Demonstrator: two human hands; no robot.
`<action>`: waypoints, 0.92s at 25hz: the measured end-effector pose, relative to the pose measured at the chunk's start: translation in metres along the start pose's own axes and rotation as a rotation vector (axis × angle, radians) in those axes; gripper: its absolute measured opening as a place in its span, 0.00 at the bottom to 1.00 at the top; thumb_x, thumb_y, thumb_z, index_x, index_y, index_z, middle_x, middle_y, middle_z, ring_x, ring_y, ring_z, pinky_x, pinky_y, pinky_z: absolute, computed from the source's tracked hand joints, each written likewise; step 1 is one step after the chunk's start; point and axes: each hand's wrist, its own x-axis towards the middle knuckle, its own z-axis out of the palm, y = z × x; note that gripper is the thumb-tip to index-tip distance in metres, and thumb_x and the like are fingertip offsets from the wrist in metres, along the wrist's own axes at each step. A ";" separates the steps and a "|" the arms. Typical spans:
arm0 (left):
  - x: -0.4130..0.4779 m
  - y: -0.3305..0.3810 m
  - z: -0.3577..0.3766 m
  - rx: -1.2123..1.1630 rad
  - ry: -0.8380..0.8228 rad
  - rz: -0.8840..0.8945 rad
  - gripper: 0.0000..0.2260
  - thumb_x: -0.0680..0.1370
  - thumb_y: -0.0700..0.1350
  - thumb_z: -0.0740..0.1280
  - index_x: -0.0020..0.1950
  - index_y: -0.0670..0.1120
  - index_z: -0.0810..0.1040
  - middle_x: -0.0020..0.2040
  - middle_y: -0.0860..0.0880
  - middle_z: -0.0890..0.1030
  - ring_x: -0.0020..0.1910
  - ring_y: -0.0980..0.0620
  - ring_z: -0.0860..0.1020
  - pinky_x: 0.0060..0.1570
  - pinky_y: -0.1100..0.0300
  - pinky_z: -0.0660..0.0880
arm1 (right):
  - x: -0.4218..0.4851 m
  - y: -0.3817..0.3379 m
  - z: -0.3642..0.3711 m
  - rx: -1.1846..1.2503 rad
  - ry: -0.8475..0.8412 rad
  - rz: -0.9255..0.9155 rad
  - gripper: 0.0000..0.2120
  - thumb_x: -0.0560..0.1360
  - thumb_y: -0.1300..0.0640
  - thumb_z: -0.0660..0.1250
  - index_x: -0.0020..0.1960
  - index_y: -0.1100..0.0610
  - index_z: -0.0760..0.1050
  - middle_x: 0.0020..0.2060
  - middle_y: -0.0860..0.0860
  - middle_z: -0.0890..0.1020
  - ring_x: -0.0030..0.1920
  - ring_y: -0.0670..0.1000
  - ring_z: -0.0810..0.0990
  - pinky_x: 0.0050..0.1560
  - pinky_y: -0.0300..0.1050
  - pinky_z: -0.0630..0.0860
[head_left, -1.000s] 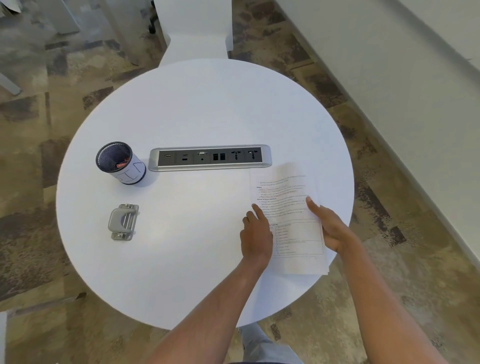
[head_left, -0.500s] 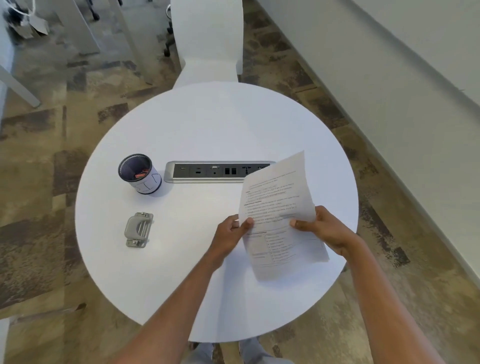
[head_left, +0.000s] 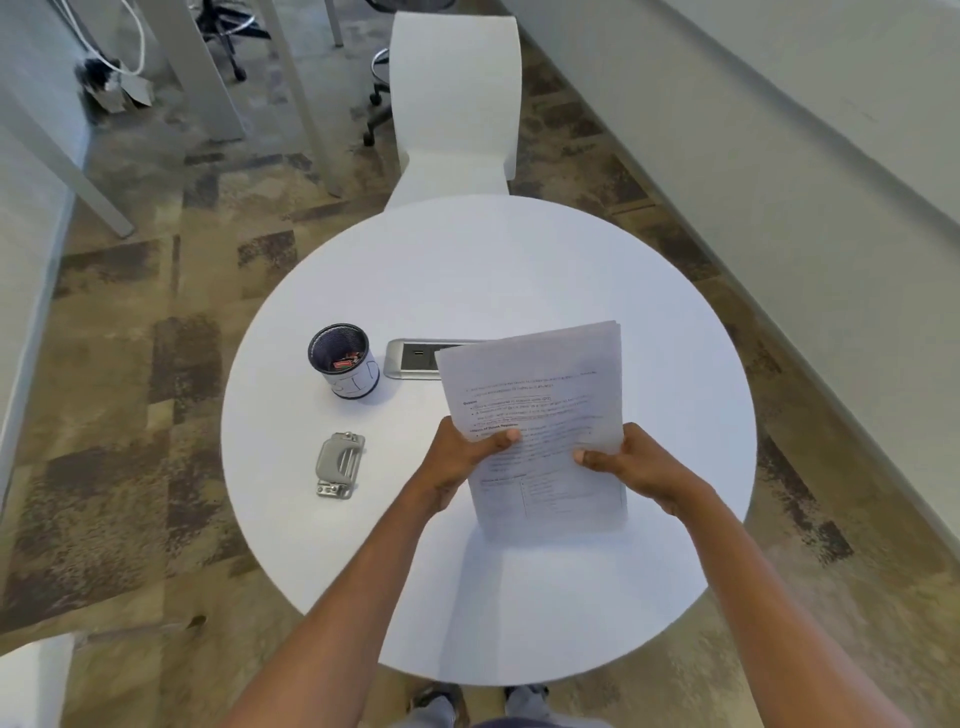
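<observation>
A thin stack of printed paper sheets (head_left: 540, 395) is held up above the round white table (head_left: 519, 260), tilted toward me. My left hand (head_left: 460, 457) grips its left edge, thumb on the front. My right hand (head_left: 631, 462) grips the right edge the same way. The sheets hide most of the table's built-in socket strip (head_left: 410, 358).
A black mesh pen cup (head_left: 343, 358) with small red items inside stands left of the socket strip. A grey metal hole punch (head_left: 340, 465) lies nearer me on the left. A white chair (head_left: 454, 104) stands beyond the table, and a wall runs along the right.
The sheets went from lying flat on the table to being lifted in both hands and raised more upright. The view has tilted up and back, showing more floor and chair.
</observation>
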 end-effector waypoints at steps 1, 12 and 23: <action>-0.002 0.006 -0.003 0.015 0.007 0.017 0.20 0.67 0.44 0.78 0.58 0.46 0.81 0.57 0.45 0.84 0.56 0.45 0.82 0.58 0.42 0.77 | 0.001 -0.002 0.003 0.011 0.020 -0.018 0.15 0.74 0.56 0.73 0.60 0.53 0.81 0.56 0.48 0.86 0.56 0.50 0.85 0.62 0.54 0.79; -0.006 0.004 -0.048 0.305 -0.078 0.057 0.16 0.69 0.42 0.77 0.54 0.53 0.83 0.52 0.53 0.85 0.53 0.54 0.82 0.50 0.59 0.78 | 0.015 0.006 0.034 0.044 0.120 -0.093 0.16 0.74 0.59 0.74 0.56 0.42 0.79 0.55 0.47 0.85 0.57 0.47 0.82 0.60 0.49 0.78; 0.004 -0.011 -0.056 0.394 -0.064 0.024 0.18 0.70 0.46 0.76 0.59 0.50 0.80 0.55 0.52 0.84 0.54 0.55 0.82 0.52 0.60 0.80 | 0.027 0.015 0.030 -0.018 0.074 0.000 0.18 0.73 0.58 0.74 0.62 0.53 0.80 0.57 0.47 0.85 0.58 0.48 0.83 0.63 0.52 0.77</action>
